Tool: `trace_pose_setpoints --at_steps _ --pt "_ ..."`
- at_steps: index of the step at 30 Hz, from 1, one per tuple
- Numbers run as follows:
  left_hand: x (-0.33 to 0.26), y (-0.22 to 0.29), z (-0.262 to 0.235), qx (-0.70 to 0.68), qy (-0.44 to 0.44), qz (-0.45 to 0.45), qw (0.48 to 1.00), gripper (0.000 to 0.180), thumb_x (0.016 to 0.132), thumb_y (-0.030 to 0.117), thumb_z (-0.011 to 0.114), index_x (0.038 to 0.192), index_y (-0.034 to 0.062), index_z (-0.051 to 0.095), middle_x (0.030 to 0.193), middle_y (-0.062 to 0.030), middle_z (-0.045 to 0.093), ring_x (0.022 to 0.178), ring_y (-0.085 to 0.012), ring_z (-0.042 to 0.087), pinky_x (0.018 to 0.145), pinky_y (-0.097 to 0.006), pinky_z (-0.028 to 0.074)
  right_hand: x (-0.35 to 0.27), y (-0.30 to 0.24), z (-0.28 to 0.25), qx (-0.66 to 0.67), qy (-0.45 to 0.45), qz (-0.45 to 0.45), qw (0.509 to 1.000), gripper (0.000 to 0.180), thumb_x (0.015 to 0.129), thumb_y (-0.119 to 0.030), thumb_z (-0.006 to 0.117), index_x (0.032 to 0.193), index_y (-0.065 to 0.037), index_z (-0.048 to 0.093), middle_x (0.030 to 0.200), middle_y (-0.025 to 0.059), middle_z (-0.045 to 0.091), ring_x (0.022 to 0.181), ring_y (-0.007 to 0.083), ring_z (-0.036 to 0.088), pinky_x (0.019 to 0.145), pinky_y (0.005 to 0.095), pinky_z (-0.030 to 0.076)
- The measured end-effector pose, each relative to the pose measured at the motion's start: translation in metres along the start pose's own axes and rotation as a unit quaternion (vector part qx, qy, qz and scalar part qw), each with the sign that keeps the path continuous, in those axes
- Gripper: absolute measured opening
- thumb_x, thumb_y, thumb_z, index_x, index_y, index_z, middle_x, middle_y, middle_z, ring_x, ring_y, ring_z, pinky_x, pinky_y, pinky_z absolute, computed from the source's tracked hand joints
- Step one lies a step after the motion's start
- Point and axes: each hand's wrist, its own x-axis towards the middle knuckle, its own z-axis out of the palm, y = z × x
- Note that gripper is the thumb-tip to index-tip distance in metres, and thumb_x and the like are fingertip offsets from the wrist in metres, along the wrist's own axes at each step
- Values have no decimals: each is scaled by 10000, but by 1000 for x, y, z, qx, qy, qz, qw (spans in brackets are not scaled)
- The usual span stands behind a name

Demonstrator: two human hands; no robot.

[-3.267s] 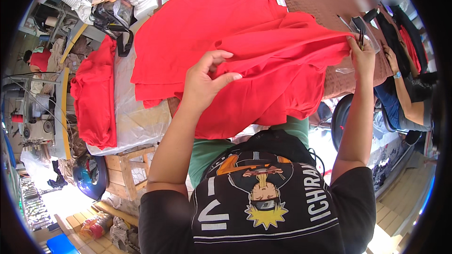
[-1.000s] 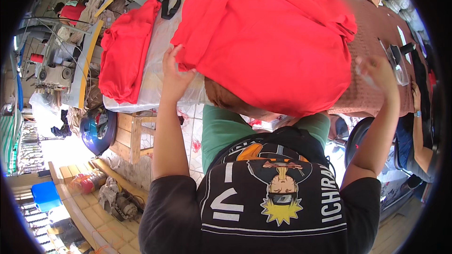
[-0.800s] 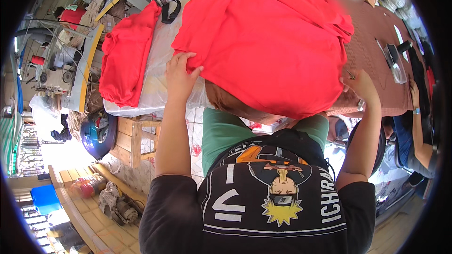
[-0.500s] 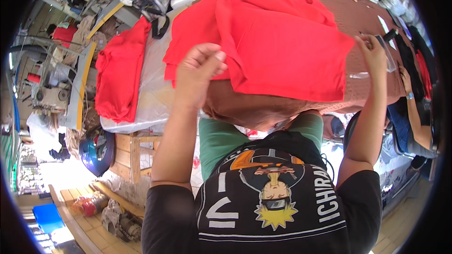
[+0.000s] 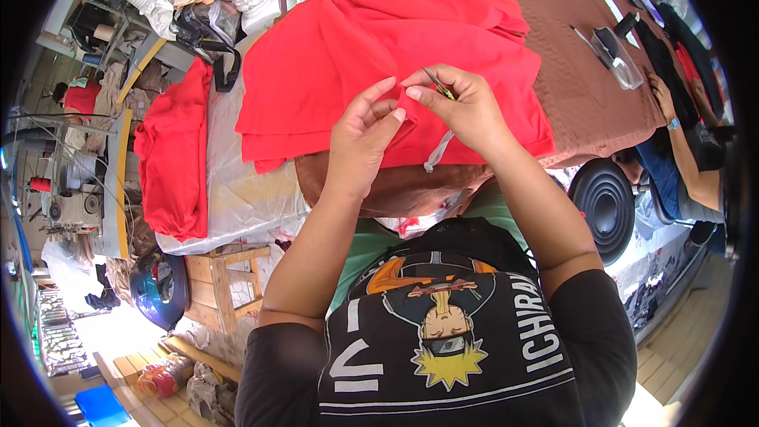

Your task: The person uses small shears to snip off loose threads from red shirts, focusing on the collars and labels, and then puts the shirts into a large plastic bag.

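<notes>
A large piece of red fabric [image 5: 395, 39] lies folded and rumpled over the table in front of me. My left hand [image 5: 366, 133] pinches its near part between thumb and fingertips. Close beside it, my right hand [image 5: 462, 107] has its thumb and fingers closed at the same bit of cloth. In that right hand sits a small cutter [image 5: 439, 85], dark-tipped and yellowish, resembling thread snips; most of it is hidden by the fingers. A pale strip [image 5: 438, 152] hangs below the right palm.
Brown cloth [image 5: 589, 103] covers the table. A clear case [image 5: 618, 59] lies on its right side, near another person's hand [image 5: 660, 95]. To the left, a second red fabric piece [image 5: 175, 150] rests on plastic sheeting [image 5: 245, 182]. A wooden stool [image 5: 217, 289] stands below.
My right hand has moved left from the fabric's right edge to meet the left hand. The left hand has shifted right and now pinches the cloth. The cutter has come into sight.
</notes>
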Motion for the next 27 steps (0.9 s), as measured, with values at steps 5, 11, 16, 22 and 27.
trace_pose_setpoints --at_steps 5,11,16,22,27 --pt "13 1 -2 310 -2 140 940 313 806 67 658 1115 60 607 986 -51 601 863 -128 592 761 -254 474 5 6 -4 -33 -36 5 999 107 860 -105 627 915 -13 636 812 20 654 759 60 551 713 255 475" --pt "24 14 2 406 -15 97 909 156 798 100 691 943 45 670 956 -44 602 817 -85 586 687 -241 466 4 -12 -15 -124 -14 -56 991 162 882 -148 596 949 -1 590 768 46 595 603 96 544 461 273 524" --pt "23 6 8 371 19 122 920 159 782 100 699 931 54 672 876 -16 609 768 -95 588 649 -236 457 2 -13 -16 -73 3 -6 997 161 876 -149 596 944 -4 579 758 84 577 551 125 530 379 280 501" --pt "20 17 9 551 10 246 797 132 808 113 681 922 48 677 808 -5 643 689 -93 604 625 -222 471 4 -11 -13 -183 -15 -51 982 193 845 -162 633 972 -26 583 754 111 586 604 192 553 548 315 480" --pt "19 19 -1 406 25 90 909 126 827 132 652 906 35 666 761 -88 667 663 -110 620 619 -253 489 2 -13 -15 -224 12 -26 974 250 822 -227 658 969 -38 588 786 125 597 693 232 591 654 334 478"
